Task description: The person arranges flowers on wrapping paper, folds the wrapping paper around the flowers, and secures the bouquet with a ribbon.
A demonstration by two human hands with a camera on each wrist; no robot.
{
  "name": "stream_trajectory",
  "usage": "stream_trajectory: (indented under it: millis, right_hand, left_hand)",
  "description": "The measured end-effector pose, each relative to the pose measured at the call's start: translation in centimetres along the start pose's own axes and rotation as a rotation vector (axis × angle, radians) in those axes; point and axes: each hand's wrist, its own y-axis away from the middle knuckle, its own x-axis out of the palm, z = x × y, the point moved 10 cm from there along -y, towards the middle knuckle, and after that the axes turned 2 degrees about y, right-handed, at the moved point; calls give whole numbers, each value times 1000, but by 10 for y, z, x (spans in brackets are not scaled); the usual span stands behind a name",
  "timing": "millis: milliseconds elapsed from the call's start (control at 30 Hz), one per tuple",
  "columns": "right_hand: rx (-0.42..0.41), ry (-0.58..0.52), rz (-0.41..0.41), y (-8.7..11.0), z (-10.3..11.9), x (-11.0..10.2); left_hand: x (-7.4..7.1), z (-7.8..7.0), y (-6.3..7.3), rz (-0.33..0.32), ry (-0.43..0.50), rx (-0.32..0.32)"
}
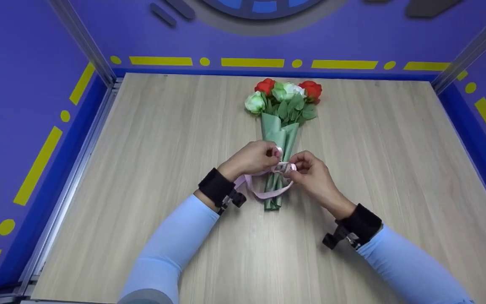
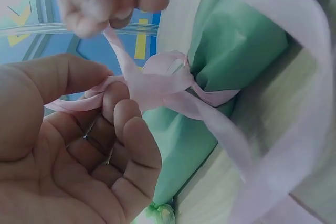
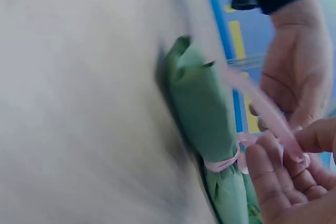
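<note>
A bouquet lies on the wooden table, its red rose (image 1: 311,90) and pale green-white rose (image 1: 255,102) toward the back wall. Green wrapping paper (image 1: 273,133) covers the stems. Around the wrap's narrow waist runs a pink ribbon (image 2: 157,80), crossed and looped in front, with a long slack loop trailing toward the near end. My left hand (image 1: 256,157) pinches one part of the ribbon between thumb and forefinger. Just to the right of the wrap, my right hand (image 1: 313,173) pinches another part of the ribbon (image 3: 273,119) between thumb and fingers.
The pale wooden tabletop (image 1: 163,126) surrounds the bouquet. Blue walls with yellow marks (image 1: 252,62) enclose the table at the back and both sides. A black wrist strap with a small camera (image 1: 222,190) sits on the left wrist, another (image 1: 357,226) on the right.
</note>
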Motion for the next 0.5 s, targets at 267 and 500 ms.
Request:
stream_trajectory:
  millis: [267, 500]
  right_hand:
    - [153, -164, 118, -6, -14, -21]
    - [96, 234, 173, -14, -5, -47]
  left_hand:
    - [0, 4, 0, -13, -8, -19]
    - [-4, 3, 1, -37, -71, -7]
